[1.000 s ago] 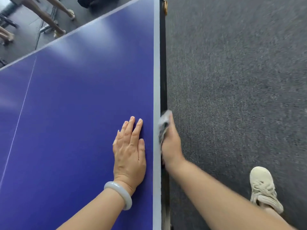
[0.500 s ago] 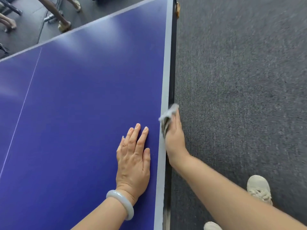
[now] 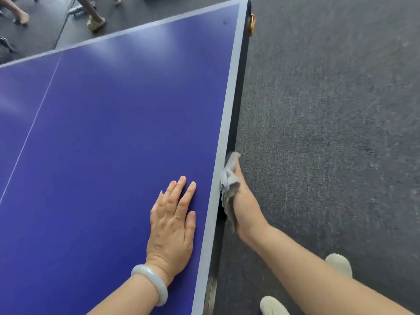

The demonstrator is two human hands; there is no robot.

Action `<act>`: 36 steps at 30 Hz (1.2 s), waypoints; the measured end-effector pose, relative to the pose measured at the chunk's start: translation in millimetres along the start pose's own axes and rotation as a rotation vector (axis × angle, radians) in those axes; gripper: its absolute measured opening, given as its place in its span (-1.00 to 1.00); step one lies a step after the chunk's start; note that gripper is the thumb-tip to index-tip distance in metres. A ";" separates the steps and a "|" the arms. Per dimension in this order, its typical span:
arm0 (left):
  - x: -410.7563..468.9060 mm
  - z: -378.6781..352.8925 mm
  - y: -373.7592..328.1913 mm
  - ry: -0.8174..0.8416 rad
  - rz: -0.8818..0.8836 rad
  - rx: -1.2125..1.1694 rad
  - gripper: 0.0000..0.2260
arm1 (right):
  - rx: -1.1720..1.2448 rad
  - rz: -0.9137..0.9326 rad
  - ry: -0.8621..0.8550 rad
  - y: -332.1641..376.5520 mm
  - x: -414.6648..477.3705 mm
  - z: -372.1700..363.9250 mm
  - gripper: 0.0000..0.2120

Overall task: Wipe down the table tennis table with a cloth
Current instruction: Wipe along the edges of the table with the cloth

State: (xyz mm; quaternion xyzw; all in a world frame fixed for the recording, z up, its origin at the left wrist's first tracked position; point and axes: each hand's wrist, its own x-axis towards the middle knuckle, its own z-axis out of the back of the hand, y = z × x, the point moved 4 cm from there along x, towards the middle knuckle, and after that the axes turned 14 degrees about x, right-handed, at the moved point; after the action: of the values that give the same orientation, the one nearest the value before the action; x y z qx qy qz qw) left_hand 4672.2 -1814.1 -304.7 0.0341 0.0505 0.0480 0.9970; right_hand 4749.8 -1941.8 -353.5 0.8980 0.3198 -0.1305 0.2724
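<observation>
Blue table tennis worktop [image 3: 113, 133] looks slick; left hand [image 3: 172, 223] lies flat, right hand [image 3: 244, 208] grips the soft, floppy cloth [image 3: 228, 185], best held bunched, against the side edge.

One table [image 3: 113, 133], one cloth [image 3: 228, 185], two hands [image 3: 171, 226] [image 3: 246, 210], one bangle [image 3: 151, 281], two shoes [image 3: 338, 263] [image 3: 273, 305].

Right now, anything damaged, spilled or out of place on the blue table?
One small thing: a dark smudge on the blue table tennis tabletop near its far right corner, which stands out against the otherwise even surface. I cannot tell whether it is a scuff or dirt. No spill shows.
</observation>
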 end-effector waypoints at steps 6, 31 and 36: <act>0.6 -2.0 2.8 -0.008 -0.007 -0.010 -0.53 | -0.088 0.100 -0.065 43.1 64.3 -3.0 -0.38; 194.8 38.6 -13.9 -0.047 -0.074 0.009 -0.56 | -0.380 0.215 -0.237 35.9 67.2 3.3 -0.38; 261.0 30.7 -31.3 -0.042 0.001 -0.034 -0.57 | -0.392 0.228 -0.225 38.5 63.3 3.8 -0.35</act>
State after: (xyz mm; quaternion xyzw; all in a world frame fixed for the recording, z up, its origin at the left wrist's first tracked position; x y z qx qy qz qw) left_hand 4936.7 -1821.2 -301.9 0.0184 0.0286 0.0488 0.9982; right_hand 4822.6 -1937.1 -366.9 0.8381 0.2032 -0.1337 0.4884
